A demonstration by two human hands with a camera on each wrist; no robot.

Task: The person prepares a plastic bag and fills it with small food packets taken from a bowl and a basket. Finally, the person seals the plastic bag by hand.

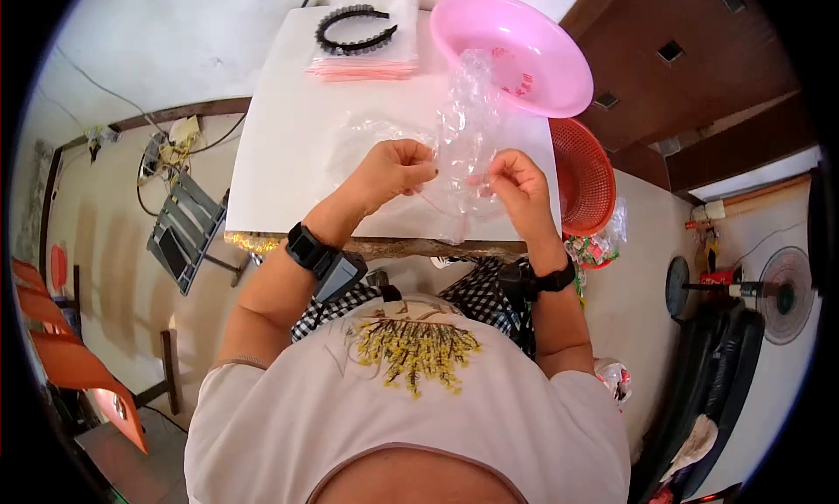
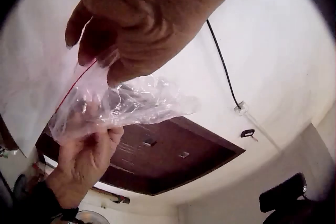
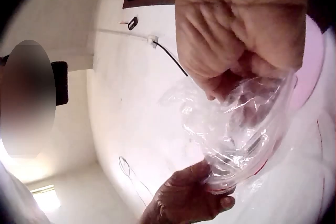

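Observation:
A clear plastic zip bag [image 1: 465,137] hangs between my two hands over the white table [image 1: 284,145]. My left hand [image 1: 395,173] pinches its left edge between thumb and fingers. On the other side, my right hand [image 1: 522,192] grips the right edge. In the left wrist view a red line runs along the bag [image 2: 131,103] near its mouth. The right wrist view shows the crinkled film [image 3: 231,145] stretched from one hand to the other. Further clear film [image 1: 363,137] lies flat on the tabletop beside my left hand.
A black beaded headband [image 1: 328,42] lies on a stack of pink-edged clear bags [image 1: 363,70] at the back. The pink basin [image 1: 559,58] stands at the back right corner. Beside the table's right edge is a red-orange basket [image 1: 590,176]. A folding chair [image 1: 188,229] stands to the left.

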